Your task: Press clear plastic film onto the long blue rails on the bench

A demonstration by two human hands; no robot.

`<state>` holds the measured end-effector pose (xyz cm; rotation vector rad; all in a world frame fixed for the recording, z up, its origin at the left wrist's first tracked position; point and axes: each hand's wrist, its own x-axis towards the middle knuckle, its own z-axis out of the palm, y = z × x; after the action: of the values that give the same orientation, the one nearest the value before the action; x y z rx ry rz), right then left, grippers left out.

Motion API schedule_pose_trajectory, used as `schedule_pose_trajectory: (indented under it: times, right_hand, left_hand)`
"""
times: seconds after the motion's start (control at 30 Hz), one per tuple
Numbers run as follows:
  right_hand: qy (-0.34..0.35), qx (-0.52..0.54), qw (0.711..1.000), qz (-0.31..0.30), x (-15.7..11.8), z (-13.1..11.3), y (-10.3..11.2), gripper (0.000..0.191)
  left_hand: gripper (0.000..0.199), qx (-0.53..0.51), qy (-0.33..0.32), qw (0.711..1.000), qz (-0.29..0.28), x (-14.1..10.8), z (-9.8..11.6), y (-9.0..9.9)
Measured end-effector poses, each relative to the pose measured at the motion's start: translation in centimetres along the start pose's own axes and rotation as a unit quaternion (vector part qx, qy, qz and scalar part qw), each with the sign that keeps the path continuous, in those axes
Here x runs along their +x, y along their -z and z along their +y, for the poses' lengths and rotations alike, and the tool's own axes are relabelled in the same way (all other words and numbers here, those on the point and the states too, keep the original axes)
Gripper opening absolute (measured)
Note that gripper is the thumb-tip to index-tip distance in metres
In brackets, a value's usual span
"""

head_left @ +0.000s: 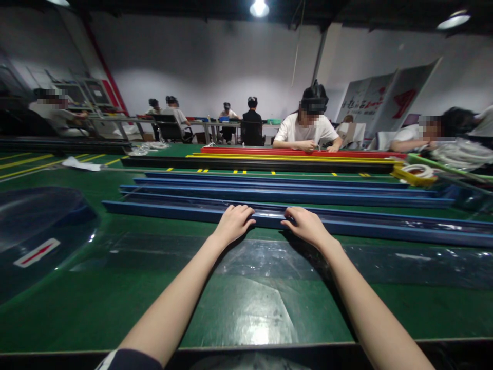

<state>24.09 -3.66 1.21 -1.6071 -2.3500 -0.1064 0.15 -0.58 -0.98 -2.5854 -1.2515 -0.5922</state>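
A long blue channel (181, 212) with clear film inside it lies across the green table (246, 308). My left hand (234, 224) grips its near wall, fingers over the edge and thumb on the near side. To the right, my right hand (306, 224) is on the same channel, its fingers curled over the wall and its thumb apart from them. Between the hands, the film in the channel shines. A flat strip of clear film (262, 259) lies in front of the channel, partly beneath my forearms.
Further blue channels (285, 193) lie behind, then black (165, 163), yellow (292, 158) and red strips (246, 150). A roll of clear film (42, 231) is at left. A yellow tray (414, 177) stands at right. A person (308, 128) works across the table.
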Motion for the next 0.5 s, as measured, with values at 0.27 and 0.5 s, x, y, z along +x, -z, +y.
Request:
schedule_pose_trajectory:
  times: [0.27, 0.5]
  right_hand:
    - [0.037, 0.072, 0.996, 0.031, 0.7, -1.3, -1.6, 0.016]
    - [0.024, 0.094, 0.995, 0.029, 1.0, -1.5, -1.9, 0.014]
  left_hand:
    - [0.031, -0.087, 0.006, 0.996, -0.008, 0.6, 1.4, -0.2]
    - [0.022, -0.118, 0.030, 0.992, -0.019, 0.9, 2.0, -0.3]
